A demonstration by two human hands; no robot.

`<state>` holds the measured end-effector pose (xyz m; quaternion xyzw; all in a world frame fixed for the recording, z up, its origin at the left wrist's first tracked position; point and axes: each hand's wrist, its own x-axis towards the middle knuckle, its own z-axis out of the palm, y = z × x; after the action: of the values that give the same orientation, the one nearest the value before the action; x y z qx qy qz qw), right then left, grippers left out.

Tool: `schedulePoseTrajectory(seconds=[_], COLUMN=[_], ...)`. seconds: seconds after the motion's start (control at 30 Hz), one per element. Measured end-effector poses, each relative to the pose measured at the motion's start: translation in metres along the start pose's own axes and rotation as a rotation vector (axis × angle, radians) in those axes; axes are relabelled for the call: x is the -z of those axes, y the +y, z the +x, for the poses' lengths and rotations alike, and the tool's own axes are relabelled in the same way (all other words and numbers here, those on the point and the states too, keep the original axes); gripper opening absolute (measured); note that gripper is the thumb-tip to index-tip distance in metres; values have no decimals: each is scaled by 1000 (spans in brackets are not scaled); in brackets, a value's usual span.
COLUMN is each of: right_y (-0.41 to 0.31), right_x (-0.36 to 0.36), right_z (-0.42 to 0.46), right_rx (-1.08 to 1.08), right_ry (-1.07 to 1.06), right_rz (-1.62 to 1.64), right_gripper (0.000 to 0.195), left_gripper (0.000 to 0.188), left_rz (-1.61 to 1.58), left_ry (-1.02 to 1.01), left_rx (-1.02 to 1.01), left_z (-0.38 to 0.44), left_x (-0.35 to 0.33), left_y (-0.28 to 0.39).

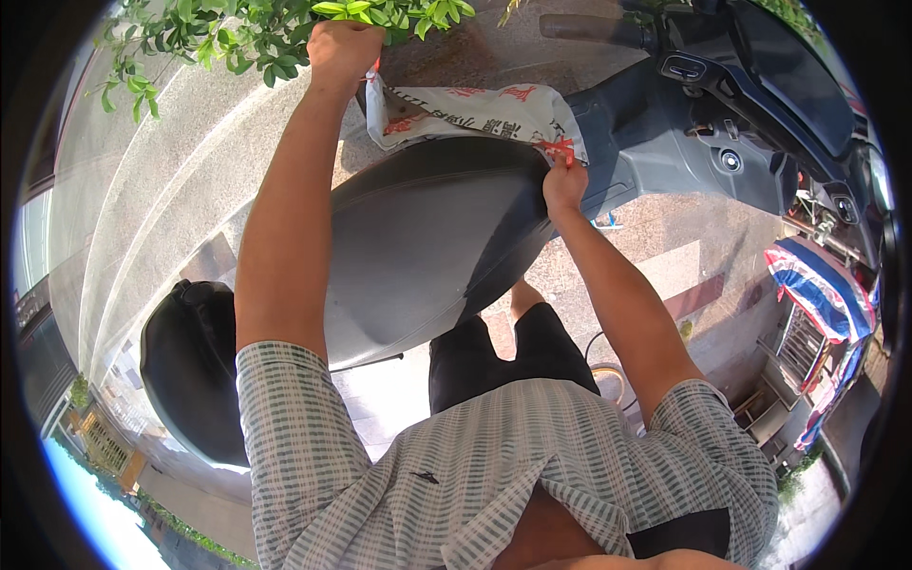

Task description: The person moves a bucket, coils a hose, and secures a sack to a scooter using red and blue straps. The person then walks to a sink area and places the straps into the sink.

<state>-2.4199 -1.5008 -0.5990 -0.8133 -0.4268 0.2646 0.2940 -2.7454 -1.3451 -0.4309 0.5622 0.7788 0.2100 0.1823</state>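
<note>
My left hand point(345, 53) is closed around one red-marked end of a white printed bag point(470, 114), just below the green leaves. The bag's other end, with a red strip, is gripped in my right hand point(566, 187) by the front of the scooter seat point(420, 228). Between the two hands the bag stretches along the far side of the black seat. It bears red and black writing, and its lower part is hidden behind the seat. What the bag contains cannot be seen.
The scooter's handlebar grip point(595, 30) and grey front panel point(670, 149) are on the right. A black rear case point(192, 363) stands at left. Leafy branches point(263, 35) overhang the top. A red, white and blue striped cloth point(819, 292) lies at right.
</note>
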Motion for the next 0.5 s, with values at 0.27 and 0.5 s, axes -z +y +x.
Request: schedulePoseTrajectory(seconds=[0.27, 0.5], right_y=[-35, -54], right_x=[109, 252], right_z=[85, 51], right_rx=[121, 7], right_ry=[22, -22], right_rz=[634, 711], right_gripper=[28, 28], left_gripper=[26, 25], left_rz=[-624, -731], left_ry=[-37, 12], left_rx=[8, -94], left_z=[-19, -117], left_x=[39, 47], left_y=[95, 196])
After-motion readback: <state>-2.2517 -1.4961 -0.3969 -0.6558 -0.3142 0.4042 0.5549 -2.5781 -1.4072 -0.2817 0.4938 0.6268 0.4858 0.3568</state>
